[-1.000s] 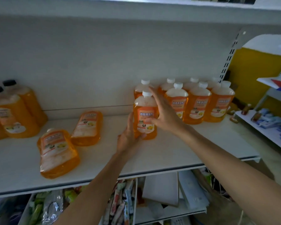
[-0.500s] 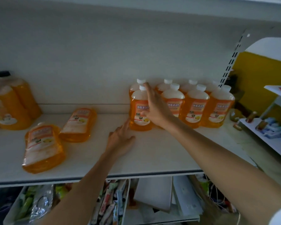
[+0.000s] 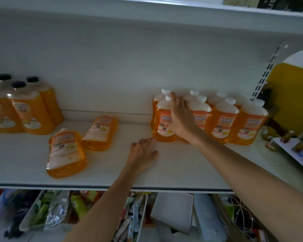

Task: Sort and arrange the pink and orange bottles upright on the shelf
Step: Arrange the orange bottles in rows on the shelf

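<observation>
- Eight upright orange plastic bottles with white screw caps [image 3: 220,119] stand on the right. Four are in front and four behind, and I can barely make out the last one at the back.
- Two flat-lying orange bottles of the same kind: the nearer flat bottle [image 3: 66,152] and the farther flat bottle [image 3: 100,132].
- Four taller orange bottles with black caps [image 3: 33,110] show on the left, where the view cuts the group off.
- Two bare hands: the left hand [image 3: 142,154] and the right hand [image 3: 182,117].

The bottle [image 3: 163,124] under my right hand [image 3: 182,119] is glossy clear plastic with a smooth white cap [image 3: 168,97]; the shelf [image 3: 191,169] beneath that bottle looks smooth, matt painted metal.
</observation>
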